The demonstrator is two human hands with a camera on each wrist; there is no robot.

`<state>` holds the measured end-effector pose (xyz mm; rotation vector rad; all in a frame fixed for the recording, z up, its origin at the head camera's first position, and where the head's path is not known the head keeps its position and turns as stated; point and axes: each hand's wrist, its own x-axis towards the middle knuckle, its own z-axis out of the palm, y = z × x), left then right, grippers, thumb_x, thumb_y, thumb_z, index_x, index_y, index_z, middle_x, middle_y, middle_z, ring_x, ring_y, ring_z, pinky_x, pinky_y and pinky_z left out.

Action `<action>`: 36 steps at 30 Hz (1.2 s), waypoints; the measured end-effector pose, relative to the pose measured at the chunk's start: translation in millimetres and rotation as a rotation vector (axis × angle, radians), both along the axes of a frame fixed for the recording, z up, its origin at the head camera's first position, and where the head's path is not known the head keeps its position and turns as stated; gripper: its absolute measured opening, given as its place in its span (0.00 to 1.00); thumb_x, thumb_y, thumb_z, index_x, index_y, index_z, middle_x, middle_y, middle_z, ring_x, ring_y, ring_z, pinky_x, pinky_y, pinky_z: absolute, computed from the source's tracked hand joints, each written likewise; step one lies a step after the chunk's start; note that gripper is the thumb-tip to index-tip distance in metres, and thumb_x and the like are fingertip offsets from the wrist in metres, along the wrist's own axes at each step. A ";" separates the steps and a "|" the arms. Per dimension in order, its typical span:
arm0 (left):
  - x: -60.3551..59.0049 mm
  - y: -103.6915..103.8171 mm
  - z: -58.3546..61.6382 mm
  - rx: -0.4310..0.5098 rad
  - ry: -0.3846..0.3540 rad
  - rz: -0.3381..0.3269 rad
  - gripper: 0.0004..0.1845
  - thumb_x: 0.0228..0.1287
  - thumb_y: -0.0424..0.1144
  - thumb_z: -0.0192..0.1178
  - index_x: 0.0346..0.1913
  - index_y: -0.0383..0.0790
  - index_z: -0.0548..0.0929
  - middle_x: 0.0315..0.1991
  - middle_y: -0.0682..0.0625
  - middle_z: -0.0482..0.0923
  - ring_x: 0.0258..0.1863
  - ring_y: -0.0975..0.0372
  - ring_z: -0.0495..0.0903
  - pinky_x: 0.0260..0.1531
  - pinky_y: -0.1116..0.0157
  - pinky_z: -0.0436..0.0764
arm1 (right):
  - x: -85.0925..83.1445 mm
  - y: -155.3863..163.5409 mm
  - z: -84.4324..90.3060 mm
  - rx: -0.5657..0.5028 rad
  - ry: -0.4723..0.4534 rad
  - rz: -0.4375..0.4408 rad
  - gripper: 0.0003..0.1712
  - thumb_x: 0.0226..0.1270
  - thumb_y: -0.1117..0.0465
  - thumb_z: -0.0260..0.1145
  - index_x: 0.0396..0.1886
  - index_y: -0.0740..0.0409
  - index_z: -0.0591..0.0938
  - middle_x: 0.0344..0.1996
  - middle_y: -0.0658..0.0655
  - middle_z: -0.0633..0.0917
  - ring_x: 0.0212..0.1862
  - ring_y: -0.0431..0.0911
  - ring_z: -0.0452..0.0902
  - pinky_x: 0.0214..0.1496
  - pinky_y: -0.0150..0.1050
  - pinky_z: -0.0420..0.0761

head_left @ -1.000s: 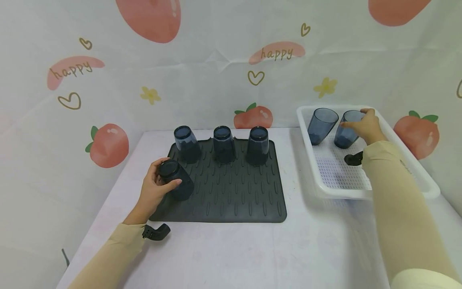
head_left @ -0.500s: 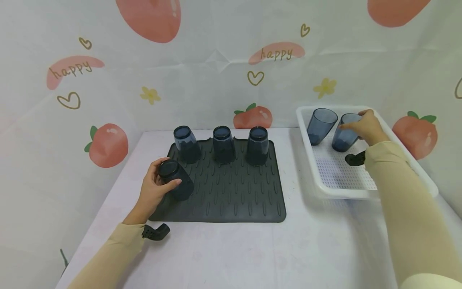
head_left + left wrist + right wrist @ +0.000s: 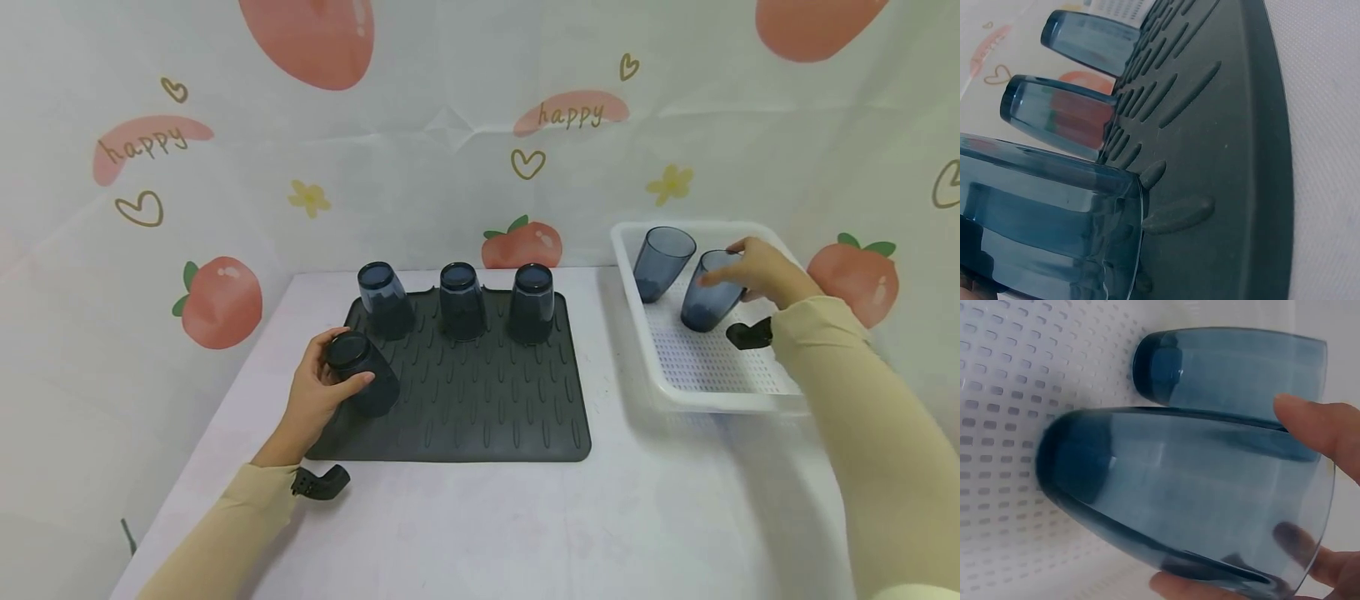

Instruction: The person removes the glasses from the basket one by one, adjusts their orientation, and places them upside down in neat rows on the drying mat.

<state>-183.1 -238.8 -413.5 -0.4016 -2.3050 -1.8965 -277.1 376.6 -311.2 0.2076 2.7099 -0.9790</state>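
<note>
My left hand (image 3: 309, 404) holds an upside-down blue glass tumbler (image 3: 369, 379) at the front left of the dark ridged drying mat (image 3: 480, 408), thumb on the near side. In the left wrist view that tumbler's rim (image 3: 1138, 231) meets the mat. My right hand (image 3: 768, 273) grips a second blue tumbler (image 3: 708, 298) near its rim, inside the white basket (image 3: 738, 402). This tumbler is mouth up and tilted, its base close over the perforated floor. Beside it another tumbler (image 3: 663, 265) leans at the basket's back left.
Three upside-down tumblers line the back of the mat: a left one (image 3: 386, 304), a middle one (image 3: 462, 304) and a right one (image 3: 532, 307). A white table (image 3: 510, 525) carries mat and basket. Behind them hangs a peach-patterned cloth (image 3: 420, 192).
My right hand has brought the tumbler in the basket a little toward me and tilted it more. The left hand and its tumbler have stayed in place.
</note>
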 end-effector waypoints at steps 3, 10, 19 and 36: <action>0.1 -0.4 -0.4 -0.006 -0.003 0.002 0.41 0.58 0.26 0.66 0.72 0.42 0.58 0.62 0.51 0.65 0.59 0.69 0.71 0.55 0.80 0.73 | 5.6 -3.5 5.0 0.036 -0.028 0.032 0.60 0.59 0.46 0.70 0.70 0.81 0.47 0.64 0.83 0.52 0.61 0.70 0.60 0.46 0.53 0.84; 1.0 0.2 0.1 -0.009 -0.007 0.002 0.40 0.58 0.27 0.66 0.71 0.45 0.60 0.61 0.51 0.65 0.59 0.69 0.71 0.55 0.80 0.72 | 18.2 -11.1 11.9 0.061 -0.044 0.060 0.56 0.58 0.46 0.71 0.68 0.80 0.53 0.62 0.82 0.55 0.59 0.69 0.62 0.42 0.48 0.86; 1.7 0.7 2.0 -0.025 -0.003 0.016 0.40 0.58 0.26 0.67 0.71 0.45 0.60 0.61 0.53 0.65 0.59 0.70 0.71 0.56 0.81 0.72 | 27.0 -17.5 17.0 0.028 -0.031 0.094 0.56 0.59 0.48 0.71 0.69 0.78 0.51 0.61 0.82 0.60 0.59 0.68 0.66 0.46 0.52 0.84; 6.3 2.0 10.9 -0.065 -0.001 0.027 0.42 0.58 0.26 0.67 0.73 0.44 0.59 0.59 0.56 0.67 0.57 0.72 0.72 0.55 0.83 0.71 | 51.1 -36.8 41.5 -0.065 0.063 0.097 0.54 0.59 0.49 0.72 0.72 0.69 0.52 0.65 0.76 0.63 0.37 0.31 0.76 0.42 0.35 0.83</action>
